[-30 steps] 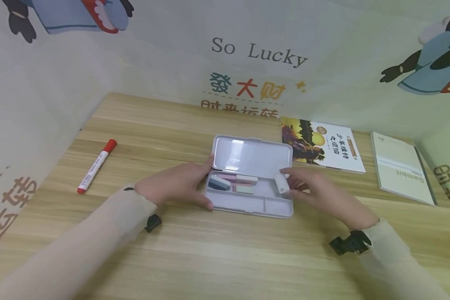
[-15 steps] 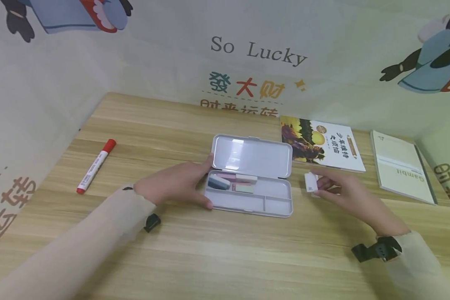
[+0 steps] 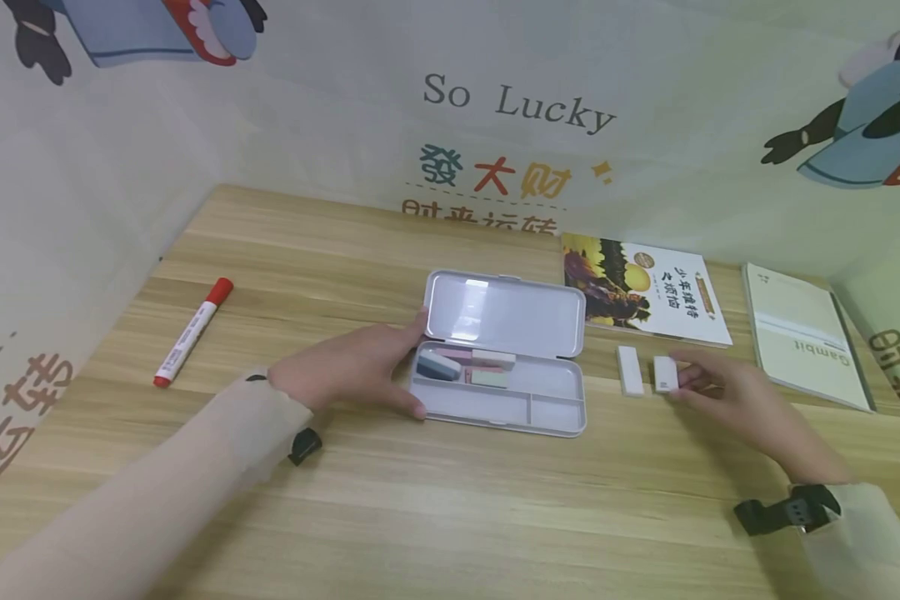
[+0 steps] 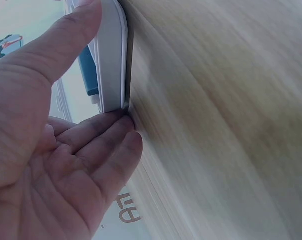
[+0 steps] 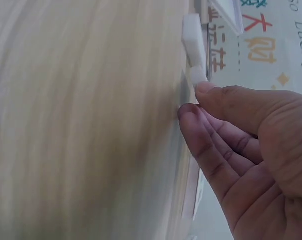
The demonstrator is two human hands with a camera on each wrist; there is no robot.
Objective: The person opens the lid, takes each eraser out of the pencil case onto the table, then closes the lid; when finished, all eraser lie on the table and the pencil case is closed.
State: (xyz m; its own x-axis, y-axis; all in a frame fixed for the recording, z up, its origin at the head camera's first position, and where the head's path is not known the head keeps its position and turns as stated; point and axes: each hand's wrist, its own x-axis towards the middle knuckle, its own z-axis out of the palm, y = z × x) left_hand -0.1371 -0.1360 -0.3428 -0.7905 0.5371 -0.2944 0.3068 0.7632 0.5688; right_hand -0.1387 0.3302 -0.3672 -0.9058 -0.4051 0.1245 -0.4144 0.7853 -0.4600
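My left hand grips the left end of an open white pencil case, thumb on the front edge and fingers behind. In the left wrist view the thumb lies on the case's side wall. The case's back compartment holds a dark blue and white eraser, a pink piece, a white block and a pale green one. Right of the case, my right hand pinches a small white eraser at the table; its thumb touches it in the right wrist view. Beside it lies a longer white block.
A red-capped marker lies at the left of the wooden table. A picture-covered book lies behind the white blocks, and a pale notebook is farther right. A printed cloth hangs behind the table.
My right hand has lifted the small white eraser from the case's right end and carried it right, past the longer white block, down to the table. My left hand has stayed put.
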